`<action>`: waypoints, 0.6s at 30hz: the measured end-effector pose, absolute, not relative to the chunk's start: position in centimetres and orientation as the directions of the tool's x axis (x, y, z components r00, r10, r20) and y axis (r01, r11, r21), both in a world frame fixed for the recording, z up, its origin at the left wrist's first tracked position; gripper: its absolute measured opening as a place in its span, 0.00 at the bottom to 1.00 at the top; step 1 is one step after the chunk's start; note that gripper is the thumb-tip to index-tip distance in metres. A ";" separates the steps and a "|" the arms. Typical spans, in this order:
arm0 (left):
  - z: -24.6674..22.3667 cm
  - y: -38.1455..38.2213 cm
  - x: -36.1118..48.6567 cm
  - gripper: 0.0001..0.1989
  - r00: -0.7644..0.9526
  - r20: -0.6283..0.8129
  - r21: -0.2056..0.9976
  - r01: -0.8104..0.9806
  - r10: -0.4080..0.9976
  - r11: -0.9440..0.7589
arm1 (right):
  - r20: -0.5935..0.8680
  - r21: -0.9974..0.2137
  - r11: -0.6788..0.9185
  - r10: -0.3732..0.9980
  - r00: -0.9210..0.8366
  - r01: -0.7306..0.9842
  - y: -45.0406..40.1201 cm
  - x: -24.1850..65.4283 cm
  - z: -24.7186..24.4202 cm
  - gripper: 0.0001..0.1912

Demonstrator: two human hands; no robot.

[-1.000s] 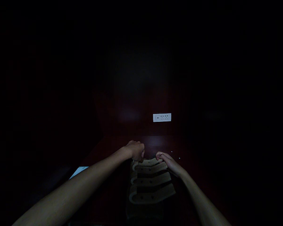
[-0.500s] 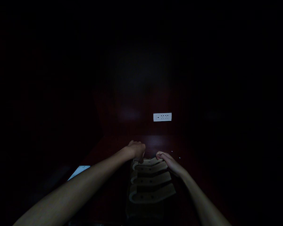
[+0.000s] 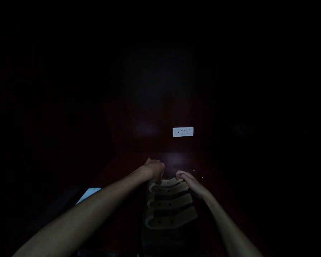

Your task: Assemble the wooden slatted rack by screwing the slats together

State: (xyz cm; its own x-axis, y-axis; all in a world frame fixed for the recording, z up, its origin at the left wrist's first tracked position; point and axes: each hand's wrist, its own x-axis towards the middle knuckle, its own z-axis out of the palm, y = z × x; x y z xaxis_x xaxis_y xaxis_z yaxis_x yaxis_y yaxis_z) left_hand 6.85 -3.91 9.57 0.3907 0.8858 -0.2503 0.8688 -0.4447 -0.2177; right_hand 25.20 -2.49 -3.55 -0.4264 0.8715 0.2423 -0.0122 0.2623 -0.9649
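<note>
In the head view, a row of several pale wooden hook-shaped slats (image 3: 171, 220) lies one behind another on a dark base. Each has a curled left end, a right end that angles upward and small dark holes in the middle. My left hand (image 3: 155, 170) is closed over the curled end of the farthest slat (image 3: 167, 183), its fingertips mostly hidden. At that slat's other end, my right hand (image 3: 188, 181) grips with bent fingers, the thumb on top. Deep shadow hides the base and how the slats are fixed to it.
A white wall socket panel (image 3: 183, 131) is set in the dark red back wall. To the left, beyond my forearm, lies a pale flat sheet or card (image 3: 88, 194). Two tiny white specks (image 3: 198, 174) show on the dark red table right of my right hand.
The whole view has shifted very slightly, with everything a little higher and further left. Both hands keep their places on the farthest slat.
</note>
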 end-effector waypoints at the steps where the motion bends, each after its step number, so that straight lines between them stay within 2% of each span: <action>1: 9.6 -4.0 6.9 0.09 0.387 -0.253 -0.221 0.869 0.887 -0.442 | 0.240 -0.965 0.260 0.872 -0.426 -0.012 -2.5 25.2 -3.5 0.09; 18: 10.0 -4.3 7.6 0.12 0.374 -0.290 -0.222 0.869 0.881 -0.442 | 0.220 -0.971 0.239 0.874 -0.433 -0.010 -2.5 25.2 -3.6 0.08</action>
